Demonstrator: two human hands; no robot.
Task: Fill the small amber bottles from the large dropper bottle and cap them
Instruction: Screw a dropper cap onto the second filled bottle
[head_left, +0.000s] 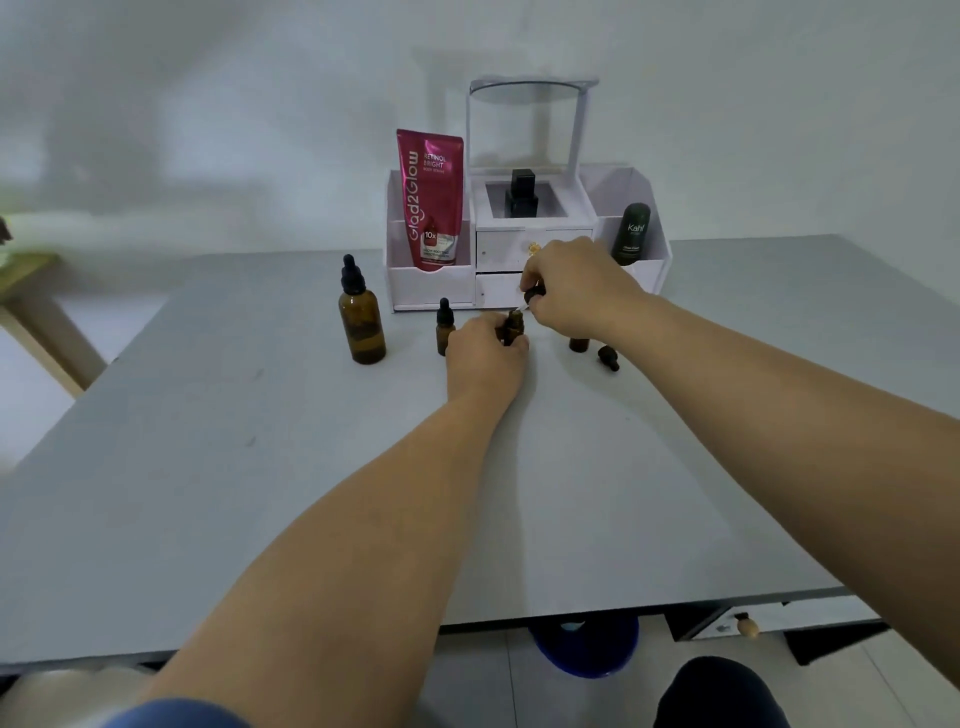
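The left hand (485, 353) curls round a small bottle (513, 328), holding it upright on the table (260, 467) near the organizer (431, 288). The right hand (576, 291) pinches a dropper cap (534, 297) just above and right of the bottle's mouth, tilted so its pipette angles down toward it. The big bottle (362, 327) stands closed well to the left, so this looks like capping rather than filling. To do it well, the cap should be brought upright first so the pipette goes straight into the neck without catching the rim. The left hand should keep the bottle pressed down while the right turns the cap until snug. A capped bottle (444, 327) stands beside the left hand. An open bottle (578, 344) and a loose cap (609, 358) wait to the right.
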